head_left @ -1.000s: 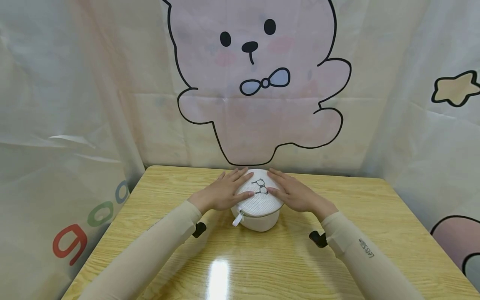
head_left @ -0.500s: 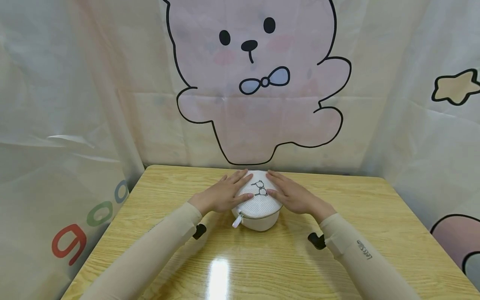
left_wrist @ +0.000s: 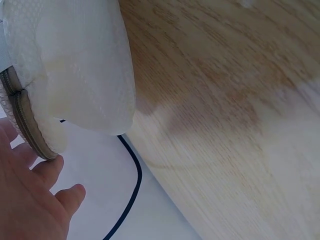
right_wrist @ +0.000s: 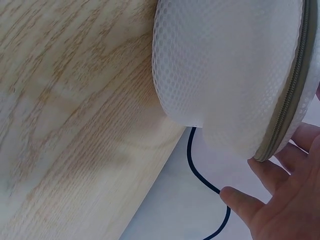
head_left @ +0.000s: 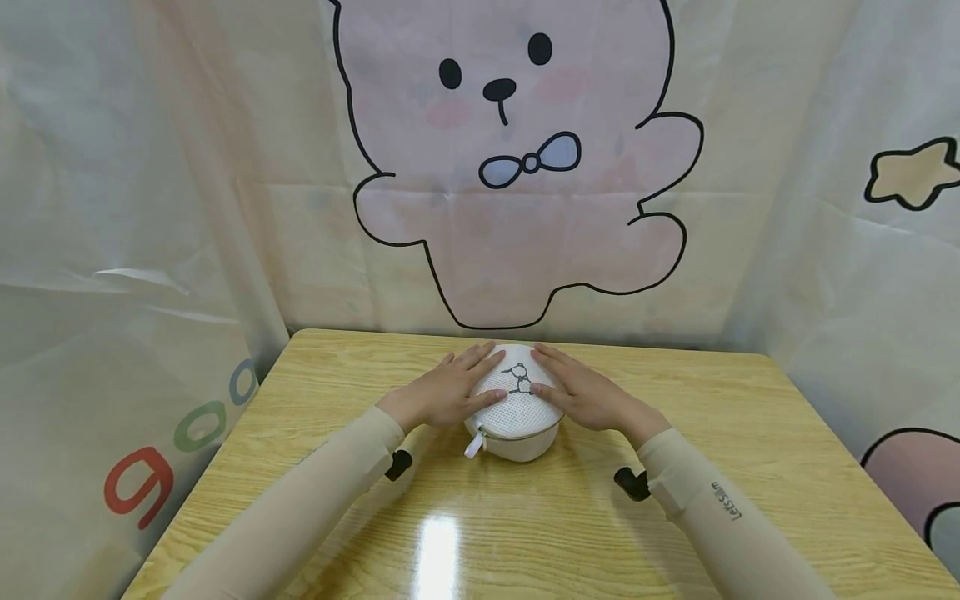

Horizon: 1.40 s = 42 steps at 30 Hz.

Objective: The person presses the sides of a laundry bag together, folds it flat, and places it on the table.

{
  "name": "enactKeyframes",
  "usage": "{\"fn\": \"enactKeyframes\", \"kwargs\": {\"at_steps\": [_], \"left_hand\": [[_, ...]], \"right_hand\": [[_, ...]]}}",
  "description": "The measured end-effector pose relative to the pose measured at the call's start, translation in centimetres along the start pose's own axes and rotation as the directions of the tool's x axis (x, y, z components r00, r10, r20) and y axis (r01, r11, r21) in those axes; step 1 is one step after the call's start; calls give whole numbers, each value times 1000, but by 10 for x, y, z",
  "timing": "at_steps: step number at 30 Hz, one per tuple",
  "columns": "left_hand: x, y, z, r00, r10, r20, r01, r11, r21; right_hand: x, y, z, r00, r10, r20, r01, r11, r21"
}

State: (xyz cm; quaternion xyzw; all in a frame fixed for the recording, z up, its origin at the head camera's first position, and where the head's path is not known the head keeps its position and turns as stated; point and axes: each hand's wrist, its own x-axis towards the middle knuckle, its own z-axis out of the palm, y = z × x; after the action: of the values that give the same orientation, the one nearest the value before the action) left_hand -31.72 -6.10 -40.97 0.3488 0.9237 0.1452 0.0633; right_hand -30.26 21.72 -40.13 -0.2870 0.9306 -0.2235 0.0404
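Observation:
A white mesh laundry bag (head_left: 517,421), rounded and zipped round its rim, stands on the wooden table with a small dark line drawing on its domed top. Its white zipper pull (head_left: 474,445) hangs at the front left. My left hand (head_left: 446,390) rests on the left of the top, fingers spread and thumb pointing inward. On the right side lies my right hand (head_left: 594,392), mirrored and also flat. Both wrist views show the brown zipper (left_wrist: 27,120) close to the fingers; the right wrist view shows its zipper teeth (right_wrist: 290,90) meshed along the visible stretch.
The light wood table (head_left: 360,517) ends at a curtain (head_left: 300,283) printed with a cartoon bear. Curtains also hang at both sides. A dark cable (left_wrist: 132,185) runs beyond the table edge in the left wrist view.
The bag's top has sunk and tipped slightly towards me under both hands. My right hand has slid a little to the left; the left hand has hardly moved.

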Motion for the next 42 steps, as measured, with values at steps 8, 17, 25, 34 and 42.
{"fn": "enactKeyframes", "kwargs": {"at_steps": [8, 17, 25, 34, 42], "left_hand": [[1, -4, 3, 1000, 5, -3, -5, 1000, -4], [2, -5, 5, 1000, 4, -3, -4, 1000, -4], [5, -7, 8, 1000, 1, -8, -1, 1000, 4], [6, -8, 10, 1000, -8, 4, 8, 1000, -13], [7, -10, 14, 1000, -14, 9, 15, 1000, -14]], "right_hand": [[2, 3, 2, 1000, 1, -4, -1, 1000, 7], [2, 4, 4, 1000, 16, 4, -16, 1000, 13], [5, 8, 8, 1000, 16, 4, -16, 1000, 22], [6, 11, 12, 1000, 19, 5, -19, 1000, 22], [6, 14, 14, 999, 36, 12, -37, 999, 25]]}}
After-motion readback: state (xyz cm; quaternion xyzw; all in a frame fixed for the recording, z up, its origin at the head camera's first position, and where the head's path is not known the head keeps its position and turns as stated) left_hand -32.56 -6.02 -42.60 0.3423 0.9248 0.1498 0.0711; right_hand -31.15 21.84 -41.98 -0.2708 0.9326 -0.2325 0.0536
